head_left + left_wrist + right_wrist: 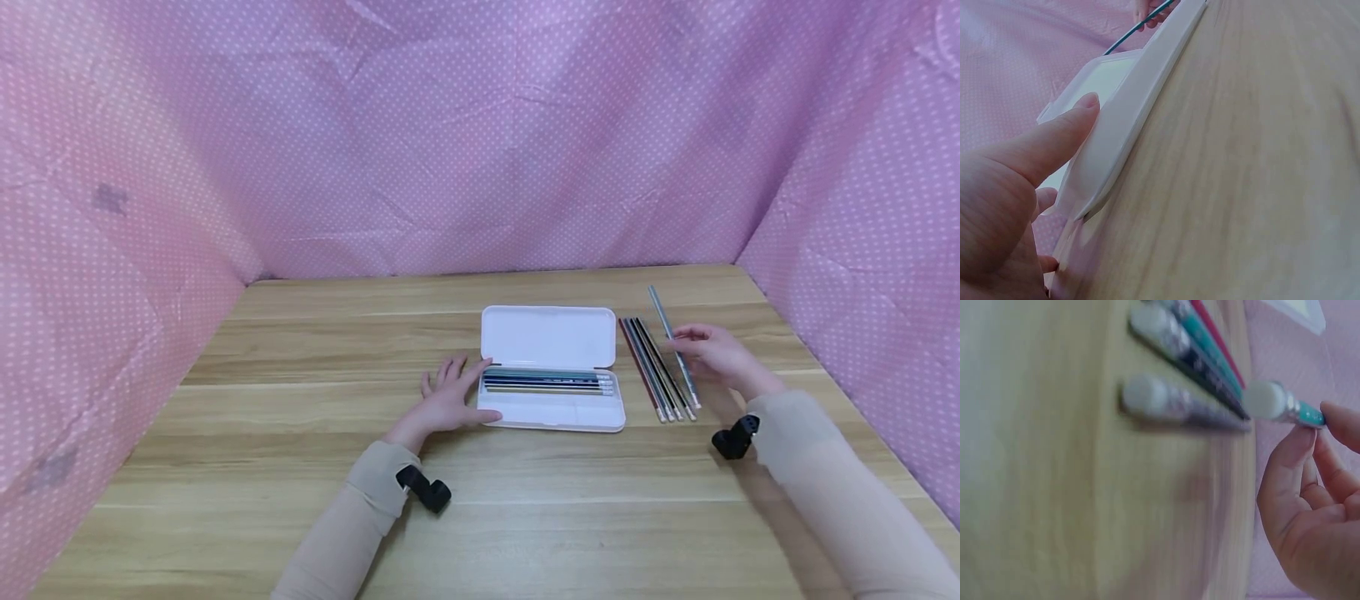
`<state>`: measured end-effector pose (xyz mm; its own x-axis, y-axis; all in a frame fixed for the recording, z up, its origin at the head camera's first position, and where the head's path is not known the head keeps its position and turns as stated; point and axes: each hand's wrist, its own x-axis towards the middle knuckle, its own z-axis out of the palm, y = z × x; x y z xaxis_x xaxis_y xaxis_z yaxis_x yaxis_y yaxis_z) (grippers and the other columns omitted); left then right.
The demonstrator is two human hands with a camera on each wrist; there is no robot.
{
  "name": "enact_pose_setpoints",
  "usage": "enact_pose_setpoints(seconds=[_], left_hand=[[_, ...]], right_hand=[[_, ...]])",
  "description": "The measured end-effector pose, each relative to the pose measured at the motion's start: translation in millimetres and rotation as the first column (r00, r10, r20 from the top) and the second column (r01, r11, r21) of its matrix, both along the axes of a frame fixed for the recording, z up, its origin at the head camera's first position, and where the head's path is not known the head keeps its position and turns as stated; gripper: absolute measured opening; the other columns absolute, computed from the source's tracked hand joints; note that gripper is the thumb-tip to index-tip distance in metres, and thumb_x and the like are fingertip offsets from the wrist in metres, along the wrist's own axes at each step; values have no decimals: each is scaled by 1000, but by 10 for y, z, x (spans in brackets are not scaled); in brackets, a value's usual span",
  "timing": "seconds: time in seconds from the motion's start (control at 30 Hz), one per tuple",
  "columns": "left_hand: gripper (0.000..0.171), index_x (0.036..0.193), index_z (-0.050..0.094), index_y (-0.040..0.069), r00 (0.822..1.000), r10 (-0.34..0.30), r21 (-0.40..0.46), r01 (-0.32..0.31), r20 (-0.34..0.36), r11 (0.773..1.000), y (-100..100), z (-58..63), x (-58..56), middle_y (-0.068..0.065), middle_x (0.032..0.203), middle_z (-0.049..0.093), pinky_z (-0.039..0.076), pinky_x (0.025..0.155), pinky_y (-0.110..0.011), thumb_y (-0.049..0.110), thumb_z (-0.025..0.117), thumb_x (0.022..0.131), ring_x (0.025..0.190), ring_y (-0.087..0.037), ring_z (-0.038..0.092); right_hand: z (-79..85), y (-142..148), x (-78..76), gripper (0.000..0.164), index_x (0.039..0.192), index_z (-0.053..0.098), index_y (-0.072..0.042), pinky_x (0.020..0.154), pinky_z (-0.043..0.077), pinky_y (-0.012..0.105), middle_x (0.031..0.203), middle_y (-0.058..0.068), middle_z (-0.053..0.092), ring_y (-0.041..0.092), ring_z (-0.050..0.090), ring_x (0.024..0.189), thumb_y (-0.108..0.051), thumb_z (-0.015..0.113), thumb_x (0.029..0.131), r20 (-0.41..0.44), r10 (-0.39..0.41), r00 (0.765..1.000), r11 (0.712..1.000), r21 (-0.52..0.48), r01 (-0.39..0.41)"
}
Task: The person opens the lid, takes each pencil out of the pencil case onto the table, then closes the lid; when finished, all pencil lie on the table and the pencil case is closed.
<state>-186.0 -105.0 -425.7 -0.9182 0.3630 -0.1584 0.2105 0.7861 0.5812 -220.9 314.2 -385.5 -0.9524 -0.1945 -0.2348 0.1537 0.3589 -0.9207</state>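
A white pencil case [555, 417] lies with its lid [547, 333] laid back, several pencils [543, 381] side by side in the rear part of its tray. At the case's left end rests my left hand [442, 406], its thumb at the front edge and its fingers spread towards the hinge. My right hand [717, 357] pinches a teal pencil [1304, 412] between thumb and fingers, with the white eraser end pointing towards me. In the right wrist view this pencil is raised off the table. Several loose pencils [651, 367] lie just left of it, erasers towards me.
The wooden table [300, 467] carries the case and the loose pencils, which lie close to the case's right side. Pink dotted cloth [480, 150] hangs behind the table and along both sides. Each wrist bears a small black camera.
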Motion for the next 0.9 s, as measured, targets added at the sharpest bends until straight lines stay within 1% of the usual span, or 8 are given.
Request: enact_pose_setpoints(seconds=[0.07, 0.17, 0.33, 0.43, 0.57, 0.67, 0.8, 0.9], left_hand=[[88, 150, 26, 32, 1000, -1, -1, 1, 1, 1000, 3, 7, 2, -15, 159, 9, -12, 106, -65, 51, 72, 77, 145, -37, -3], [88, 150, 26, 32, 1000, -3, -4, 3, 4, 1000, 4, 14, 2, -15, 159, 9, -12, 106, -65, 52, 72, 77, 145, -37, -3], [89, 150, 26, 32, 1000, -1, 0, 1, -2, 1000, 1, 9, -7, -14, 159, 8, -13, 106, -65, 51, 72, 77, 145, -37, -4], [89, 150, 26, 32, 1000, 0, 0, 0, -4, 1000, -3, 3, -10, -14, 159, 8, -13, 106, -65, 51, 72, 77, 145, -37, -4], [89, 150, 26, 32, 1000, 1, -2, -1, -2, 1000, -6, 2, -9, -15, 159, 8, -13, 106, -65, 51, 72, 77, 145, -38, -3], [88, 150, 26, 32, 1000, 0, 0, 0, 0, 1000, -6, 6, -7, -15, 159, 8, -13, 106, -65, 51, 72, 77, 145, -38, -3], [88, 150, 25, 33, 1000, -2, 2, 2, 0, 1000, -5, 12, -5, -15, 159, 7, -13, 106, -65, 51, 72, 77, 145, -38, -4], [88, 150, 25, 33, 1000, -2, 2, 2, 0, 1000, 1, 17, -5, -15, 159, 7, -13, 106, -65, 51, 72, 77, 145, -38, -4]], right_hand=[[-8, 39, -23, 19, 112, 54, -5, 66, 48, 20, 81, -18, 54, -1, 50, 69, -15, 54, 96, -6, -8, 1000, 998, 58, 8], [-24, 78, -44, 32, 119, 49, 6, 70, 50, 21, 84, -16, 56, 0, 54, 74, -15, 55, 96, -7, -6, 1000, 995, 95, 7], [-62, 130, -83, 44, 125, 41, 15, 74, 50, 17, 87, -16, 59, -4, 57, 80, -15, 55, 96, 0, -4, 1000, 995, 96, 4], [-90, 145, -108, 50, 128, 36, 18, 74, 50, 16, 88, -14, 59, -4, 58, 81, -14, 55, 95, 9, 0, 1000, 995, 96, 0], [-126, 139, -133, 50, 128, 37, 18, 74, 51, 18, 94, -6, 59, -2, 56, 80, -14, 56, 95, 26, 30, 999, 985, 169, -34], [-136, 117, -144, 46, 126, 43, 16, 70, 51, 18, 95, -3, 59, -1, 53, 77, -14, 56, 94, 33, 59, 998, 963, 262, -66], [-109, 55, -137, 39, 117, 49, 16, 61, 48, 18, 85, -3, 58, 0, 50, 67, -12, 58, 92, 14, 77, 997, 937, 341, -77], [-88, 8, -123, 33, 110, 52, 16, 55, 45, 19, 80, -4, 57, 2, 48, 63, -9, 59, 89, -9, 74, 997, 928, 367, -65]])
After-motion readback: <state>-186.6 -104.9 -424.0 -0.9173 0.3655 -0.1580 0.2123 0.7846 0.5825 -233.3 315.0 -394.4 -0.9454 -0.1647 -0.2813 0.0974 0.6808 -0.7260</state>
